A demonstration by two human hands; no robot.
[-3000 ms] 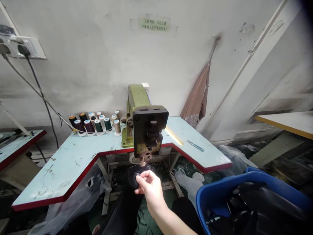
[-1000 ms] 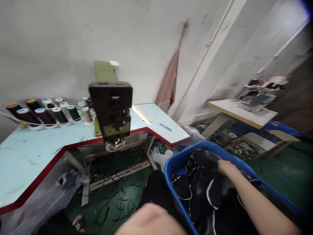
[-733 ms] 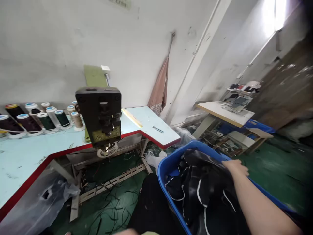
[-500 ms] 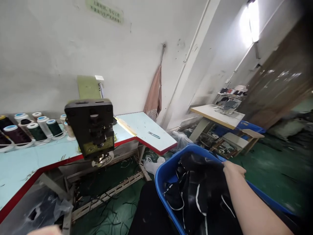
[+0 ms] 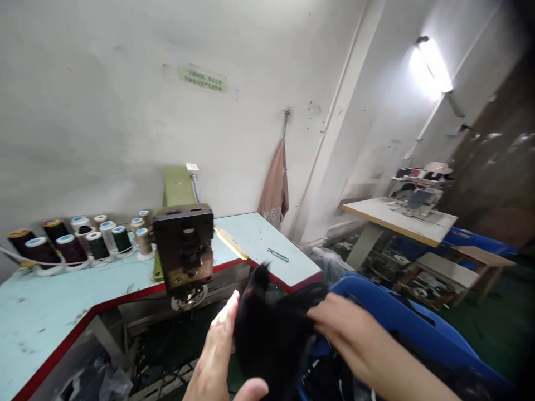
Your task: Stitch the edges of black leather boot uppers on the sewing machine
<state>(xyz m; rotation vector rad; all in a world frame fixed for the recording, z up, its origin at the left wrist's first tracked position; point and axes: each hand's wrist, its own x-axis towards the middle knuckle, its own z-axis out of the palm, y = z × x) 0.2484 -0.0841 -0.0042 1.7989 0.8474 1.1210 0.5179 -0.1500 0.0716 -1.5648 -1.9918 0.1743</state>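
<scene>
The right hand, lower right of center, pinches the edge of the blurred black fabric at bottom center. The left hand, left of the fabric, is spread, thumb apart; contact cannot be determined. Blue bin: lower right.

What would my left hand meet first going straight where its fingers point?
Likely the table, just right of the machine head, though depth is unclear; the black piece beside your left hand might come first.
</scene>
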